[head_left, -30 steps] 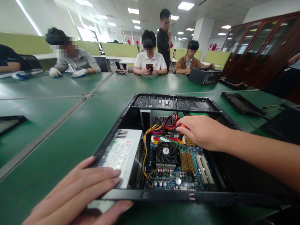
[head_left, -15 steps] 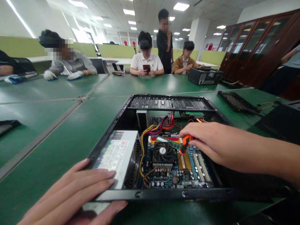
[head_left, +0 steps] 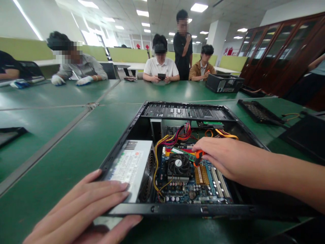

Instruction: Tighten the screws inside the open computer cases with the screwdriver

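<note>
An open black computer case (head_left: 177, 209) lies on the green table, with a motherboard (head_left: 182, 191) and a silver power supply (head_left: 133, 162) inside. My left hand (head_left: 88, 206) grips the case's near left corner, fingers over the power supply and thumb below the rim. In my right hand (head_left: 223, 157) is an orange and black screwdriver (head_left: 199, 157), held above the board beside the gold heatsink (head_left: 202, 175); its tip cannot be made out. Left of the screwdriver, a green memory stick (head_left: 186, 154) lies slanted behind the black fan (head_left: 179, 165).
Coloured cables (head_left: 175, 135) run across the case. Beyond it stands another black case (head_left: 224, 83). Black metal parts (head_left: 259, 112) lie at the right, and a dark panel (head_left: 11, 135) at the left. Several people are across the table.
The view has shifted slightly, so the case appears a little further right. My right hand and the screwdriver have moved slightly left relative to the board. My left hand keeps its hold.
</note>
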Demonstrator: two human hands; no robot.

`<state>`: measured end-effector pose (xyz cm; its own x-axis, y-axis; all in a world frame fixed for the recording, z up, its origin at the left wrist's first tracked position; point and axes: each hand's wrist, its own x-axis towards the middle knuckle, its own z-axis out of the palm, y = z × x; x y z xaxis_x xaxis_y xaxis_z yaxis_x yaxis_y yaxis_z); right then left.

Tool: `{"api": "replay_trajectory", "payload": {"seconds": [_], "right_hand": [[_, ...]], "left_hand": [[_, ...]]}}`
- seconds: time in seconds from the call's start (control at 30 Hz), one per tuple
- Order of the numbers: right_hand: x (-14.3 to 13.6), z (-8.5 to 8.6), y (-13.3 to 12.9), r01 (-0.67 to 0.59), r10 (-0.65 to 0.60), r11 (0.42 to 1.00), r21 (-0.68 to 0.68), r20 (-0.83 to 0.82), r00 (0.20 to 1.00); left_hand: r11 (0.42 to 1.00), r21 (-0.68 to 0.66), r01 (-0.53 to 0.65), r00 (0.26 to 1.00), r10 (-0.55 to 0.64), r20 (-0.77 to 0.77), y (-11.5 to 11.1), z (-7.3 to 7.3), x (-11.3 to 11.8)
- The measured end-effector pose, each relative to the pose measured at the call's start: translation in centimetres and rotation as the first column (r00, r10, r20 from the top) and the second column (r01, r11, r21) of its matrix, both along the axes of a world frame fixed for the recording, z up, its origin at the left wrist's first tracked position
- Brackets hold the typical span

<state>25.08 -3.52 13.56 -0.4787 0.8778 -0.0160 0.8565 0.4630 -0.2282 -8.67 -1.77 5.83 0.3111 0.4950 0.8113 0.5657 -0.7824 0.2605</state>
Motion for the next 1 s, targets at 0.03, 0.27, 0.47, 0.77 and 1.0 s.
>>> {"api": "replay_trajectory", "payload": {"seconds": [0.03, 0.27, 0.47, 0.77, 1.0], "right_hand": [[-0.1, -0.1, 0.1, -0.001, 0.001, 1.000, 0.014, 0.002, 1.000], [-0.5, -0.2, 1.3, 0.158, -0.167, 0.984, 0.085, 0.101, 0.981], [0.0, 1.1, 0.1, 0.064, -0.066, 0.996, -0.060, -0.033, 0.997], [-3.7, 5.5, 0.7, -0.007, 0.040, 0.981, 0.192, -0.165, 0.986], [-6.7, 0.7, 3.2, -0.102, 0.097, 0.995, -0.019, -0.178, 0.979]], "left_hand": [[1.000, 0.014, 0.008, 1.000, -0.007, -0.013, 0.0, 0.0, 0.1], [0.997, 0.059, 0.048, 0.994, -0.042, -0.097, 0.0, 0.2, -0.1], [0.992, 0.098, 0.082, 0.992, -0.072, -0.099, -0.2, 1.1, 0.8], [0.991, 0.105, 0.080, 0.990, -0.067, -0.121, -1.0, 1.9, 1.2], [0.992, 0.102, 0.075, 0.993, -0.065, -0.099, -1.0, 1.5, 1.0]]}}
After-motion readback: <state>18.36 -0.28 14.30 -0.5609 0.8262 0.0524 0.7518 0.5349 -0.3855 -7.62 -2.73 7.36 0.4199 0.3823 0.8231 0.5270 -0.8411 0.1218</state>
